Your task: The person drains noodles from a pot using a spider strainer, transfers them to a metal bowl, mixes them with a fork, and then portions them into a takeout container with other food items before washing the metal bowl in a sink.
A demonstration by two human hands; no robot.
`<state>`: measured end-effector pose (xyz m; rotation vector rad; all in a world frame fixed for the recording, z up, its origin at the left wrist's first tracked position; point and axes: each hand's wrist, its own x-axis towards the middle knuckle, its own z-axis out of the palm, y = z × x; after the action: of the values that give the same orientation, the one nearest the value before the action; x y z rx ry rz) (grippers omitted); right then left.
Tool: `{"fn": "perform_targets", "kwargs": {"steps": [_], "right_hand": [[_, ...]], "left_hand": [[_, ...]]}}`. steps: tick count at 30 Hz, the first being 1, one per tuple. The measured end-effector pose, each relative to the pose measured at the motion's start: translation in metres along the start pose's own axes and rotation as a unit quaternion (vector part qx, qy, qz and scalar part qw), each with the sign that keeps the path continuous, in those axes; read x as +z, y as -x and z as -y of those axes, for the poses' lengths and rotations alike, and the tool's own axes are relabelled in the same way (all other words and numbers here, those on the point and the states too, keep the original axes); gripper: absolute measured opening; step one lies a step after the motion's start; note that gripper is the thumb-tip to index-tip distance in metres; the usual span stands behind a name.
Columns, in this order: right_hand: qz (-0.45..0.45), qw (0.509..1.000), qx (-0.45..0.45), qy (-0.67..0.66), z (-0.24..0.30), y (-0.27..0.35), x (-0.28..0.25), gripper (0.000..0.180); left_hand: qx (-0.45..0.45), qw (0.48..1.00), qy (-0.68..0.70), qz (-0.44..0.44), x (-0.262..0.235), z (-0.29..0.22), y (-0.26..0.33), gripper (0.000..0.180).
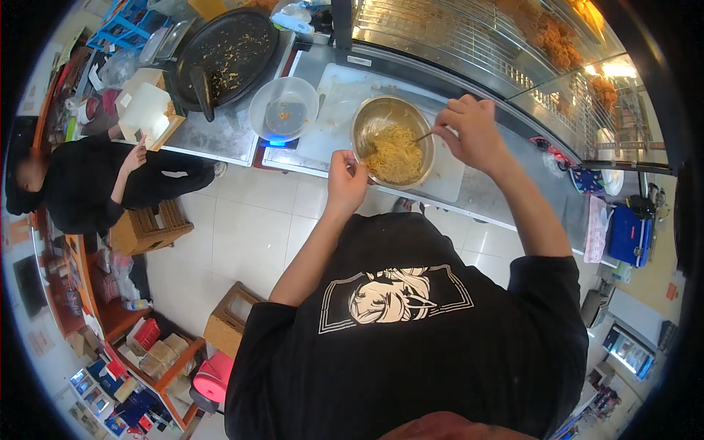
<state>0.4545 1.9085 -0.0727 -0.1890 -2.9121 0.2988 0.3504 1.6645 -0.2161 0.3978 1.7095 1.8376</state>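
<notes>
A steel mixing bowl (372,116) stands on a white cutting board (449,187) in front of me. Yellow noodles (396,155) lie in it, heaped toward the near side. My left hand (347,182) is closed on the bowl's near left rim, thumb and fingers pinching the edge. On the other side, my right hand (469,130) grips a thin metal utensil (424,136) that slants down into the noodles. The utensil's lower end is buried, so whether it is a fork or a spoon does not show.
A clear plastic bowl (264,99) with food scraps sits left of the board. Beyond it is a large dark pan (238,55). A glass display case (440,44) with fried food borders the counter's far side. At left, another person (81,183) holds an open carton (147,106).
</notes>
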Motion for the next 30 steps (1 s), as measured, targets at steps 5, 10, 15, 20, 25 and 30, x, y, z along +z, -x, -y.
{"fn": "perform_targets", "kwargs": {"steps": [5,10,15,20,25,30], "right_hand": [[-0.066,0.991,0.009,0.119,-0.03,0.006,0.036,0.012],[-0.13,0.99,0.01,0.047,-0.018,-0.034,0.119,0.006],[-0.069,0.945,-0.294,0.128,0.048,-0.056,0.066,0.009],[-0.036,0.887,-0.432,0.158,0.014,-0.068,0.015,0.008],[0.047,0.978,-0.064,0.195,-0.037,-0.035,0.038,0.008],[0.18,0.964,0.134,0.14,-0.031,0.023,0.073,0.012]], "left_hand": [[-0.013,0.999,0.016,0.027,-0.001,-0.001,-0.002,0.018],[-0.03,0.994,-0.016,0.102,-0.024,0.003,-0.018,0.018],[-0.023,0.996,-0.04,0.081,-0.028,-0.004,-0.027,0.019],[-0.008,0.998,0.006,0.062,-0.032,-0.001,-0.024,0.02],[-0.005,0.999,0.014,0.031,-0.022,-0.005,-0.019,0.02],[0.047,0.997,-0.056,0.009,-0.01,0.008,-0.004,0.02]]}}
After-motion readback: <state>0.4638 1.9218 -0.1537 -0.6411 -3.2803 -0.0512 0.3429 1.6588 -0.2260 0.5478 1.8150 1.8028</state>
